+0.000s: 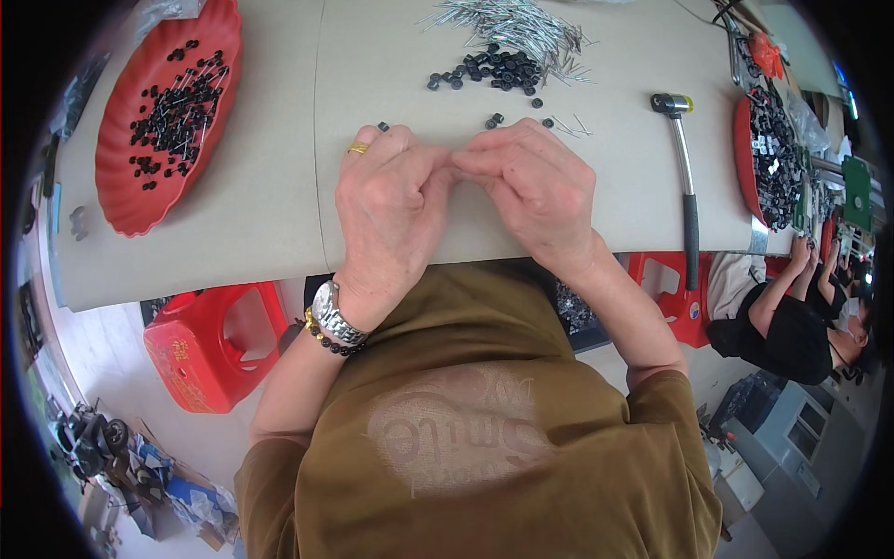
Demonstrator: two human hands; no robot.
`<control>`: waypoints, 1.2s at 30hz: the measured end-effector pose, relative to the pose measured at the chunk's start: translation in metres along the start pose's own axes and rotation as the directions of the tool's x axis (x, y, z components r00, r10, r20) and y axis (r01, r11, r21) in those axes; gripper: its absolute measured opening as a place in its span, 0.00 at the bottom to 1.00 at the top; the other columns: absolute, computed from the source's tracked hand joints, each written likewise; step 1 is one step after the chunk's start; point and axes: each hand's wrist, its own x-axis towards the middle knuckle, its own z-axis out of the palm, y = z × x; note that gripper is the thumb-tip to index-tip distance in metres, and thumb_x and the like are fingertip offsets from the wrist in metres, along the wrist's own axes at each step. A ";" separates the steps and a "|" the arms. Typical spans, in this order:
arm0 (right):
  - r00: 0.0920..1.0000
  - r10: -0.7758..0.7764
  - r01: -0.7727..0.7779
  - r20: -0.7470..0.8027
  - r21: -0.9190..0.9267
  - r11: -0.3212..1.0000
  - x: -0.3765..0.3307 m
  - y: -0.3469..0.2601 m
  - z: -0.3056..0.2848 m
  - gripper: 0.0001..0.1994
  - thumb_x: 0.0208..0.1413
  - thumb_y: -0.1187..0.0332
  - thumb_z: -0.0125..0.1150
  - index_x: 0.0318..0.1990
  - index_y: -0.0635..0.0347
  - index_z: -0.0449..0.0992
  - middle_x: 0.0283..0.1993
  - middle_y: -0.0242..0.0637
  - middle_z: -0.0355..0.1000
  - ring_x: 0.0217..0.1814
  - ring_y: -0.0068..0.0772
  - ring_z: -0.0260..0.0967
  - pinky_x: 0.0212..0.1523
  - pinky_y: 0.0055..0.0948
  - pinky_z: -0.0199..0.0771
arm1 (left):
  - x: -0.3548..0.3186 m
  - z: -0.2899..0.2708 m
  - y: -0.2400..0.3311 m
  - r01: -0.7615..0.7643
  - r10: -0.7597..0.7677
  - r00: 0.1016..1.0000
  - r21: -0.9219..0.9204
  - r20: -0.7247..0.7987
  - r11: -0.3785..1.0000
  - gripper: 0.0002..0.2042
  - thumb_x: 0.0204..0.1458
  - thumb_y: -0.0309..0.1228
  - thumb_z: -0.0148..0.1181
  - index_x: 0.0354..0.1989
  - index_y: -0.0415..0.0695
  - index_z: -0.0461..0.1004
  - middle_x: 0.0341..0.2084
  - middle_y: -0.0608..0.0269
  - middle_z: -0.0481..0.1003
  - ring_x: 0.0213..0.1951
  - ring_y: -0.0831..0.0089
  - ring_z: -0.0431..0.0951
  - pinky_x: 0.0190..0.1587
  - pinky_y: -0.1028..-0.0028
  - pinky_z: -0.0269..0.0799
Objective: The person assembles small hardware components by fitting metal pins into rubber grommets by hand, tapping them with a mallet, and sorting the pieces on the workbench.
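Note:
My left hand and my right hand meet over the table, thumbs and fingertips pinched together. Whatever is between them is hidden by the fingers. A small black cap shows just beyond my left fingers; whether they touch it I cannot tell. Past my right hand lie a few loose black caps and a couple of thin metal pins. Farther off is a heap of black caps, with a pile of silver pins behind it.
At left, a red scalloped tray holds pins with black caps. A mallet lies at right, its handle over the table's front edge. Beyond it stands a red tray of dark parts. Red stools stand below; co-workers sit at right.

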 end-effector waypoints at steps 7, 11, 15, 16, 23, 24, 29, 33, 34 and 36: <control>0.973 -0.226 0.230 0.042 -0.154 0.961 0.004 -0.001 0.000 0.09 0.43 0.77 0.66 0.35 0.60 0.81 0.36 0.35 0.76 0.35 0.34 0.73 0.30 0.28 0.76 | 0.001 -0.002 0.001 0.002 -0.002 1.000 -0.013 -0.003 1.000 0.06 0.39 0.16 0.64 0.25 0.41 0.79 0.21 0.61 0.68 0.27 0.59 0.66 0.32 0.63 0.64; 0.998 -0.062 0.062 0.009 0.033 0.998 0.003 0.003 0.001 0.09 0.41 0.80 0.69 0.33 0.62 0.81 0.34 0.37 0.77 0.34 0.35 0.73 0.30 0.29 0.76 | 0.000 -0.001 -0.002 0.008 -0.008 1.000 -0.022 0.014 1.000 0.06 0.40 0.16 0.64 0.26 0.41 0.80 0.21 0.60 0.68 0.27 0.59 0.66 0.32 0.63 0.64; 0.999 0.032 -0.031 -0.017 0.067 0.997 0.001 0.000 0.003 0.09 0.40 0.82 0.71 0.31 0.62 0.82 0.34 0.37 0.77 0.35 0.36 0.74 0.31 0.30 0.77 | 0.000 0.000 -0.001 0.004 -0.004 1.000 -0.019 0.001 1.000 0.06 0.40 0.16 0.64 0.26 0.41 0.80 0.21 0.60 0.68 0.27 0.59 0.66 0.32 0.63 0.64; 1.000 0.025 -0.024 -0.010 0.059 0.998 0.002 -0.001 0.002 0.09 0.40 0.82 0.70 0.31 0.62 0.82 0.34 0.38 0.77 0.35 0.36 0.75 0.32 0.30 0.78 | 0.000 0.000 -0.001 0.002 -0.002 1.000 -0.014 -0.002 1.000 0.06 0.39 0.16 0.65 0.25 0.41 0.80 0.21 0.60 0.68 0.27 0.59 0.66 0.32 0.63 0.64; 0.999 0.051 -0.051 -0.009 0.057 0.997 0.006 -0.003 0.004 0.08 0.42 0.84 0.69 0.31 0.64 0.81 0.33 0.38 0.76 0.33 0.35 0.76 0.31 0.30 0.80 | 0.000 0.000 0.000 -0.002 0.002 1.000 0.016 -0.004 1.000 0.05 0.39 0.17 0.66 0.24 0.40 0.79 0.21 0.61 0.68 0.27 0.59 0.67 0.32 0.64 0.65; 0.999 0.051 -0.051 -0.009 0.058 0.997 0.006 -0.003 0.004 0.08 0.42 0.84 0.69 0.31 0.64 0.81 0.33 0.38 0.76 0.33 0.35 0.76 0.31 0.30 0.80 | 0.000 0.001 0.000 -0.001 0.001 1.000 0.017 -0.004 1.000 0.05 0.39 0.17 0.66 0.24 0.40 0.79 0.21 0.61 0.68 0.27 0.59 0.67 0.32 0.64 0.65; 0.996 0.085 -0.084 -0.011 0.074 0.994 0.003 -0.003 0.003 0.08 0.42 0.84 0.68 0.32 0.64 0.81 0.34 0.38 0.76 0.34 0.35 0.76 0.31 0.30 0.80 | 0.000 0.002 -0.001 -0.002 0.002 1.000 -0.006 -0.015 1.000 0.05 0.39 0.17 0.66 0.24 0.41 0.79 0.20 0.61 0.69 0.27 0.59 0.67 0.33 0.64 0.64; 1.000 0.008 -0.008 -0.003 0.038 0.999 0.003 -0.002 0.001 0.09 0.43 0.83 0.67 0.33 0.63 0.82 0.34 0.37 0.76 0.34 0.35 0.75 0.31 0.29 0.79 | 0.000 0.000 0.000 0.003 -0.003 1.000 -0.014 -0.007 1.000 0.06 0.39 0.17 0.66 0.25 0.41 0.80 0.20 0.61 0.69 0.27 0.59 0.67 0.32 0.64 0.64; 0.999 -0.053 0.053 0.005 -0.008 0.999 0.003 0.000 0.001 0.09 0.44 0.82 0.67 0.34 0.61 0.82 0.35 0.36 0.76 0.34 0.34 0.75 0.30 0.28 0.78 | 0.001 0.000 0.000 0.007 -0.008 1.000 -0.020 -0.005 1.000 0.06 0.39 0.17 0.66 0.25 0.41 0.80 0.20 0.61 0.69 0.27 0.60 0.67 0.32 0.64 0.63; 0.993 -0.115 0.116 0.016 -0.052 0.992 0.001 0.000 0.001 0.09 0.44 0.80 0.67 0.35 0.60 0.82 0.35 0.36 0.76 0.35 0.34 0.74 0.30 0.28 0.77 | 0.000 0.000 0.000 0.013 -0.014 1.000 -0.024 -0.004 1.000 0.06 0.39 0.17 0.65 0.25 0.41 0.80 0.20 0.61 0.69 0.27 0.60 0.67 0.32 0.64 0.63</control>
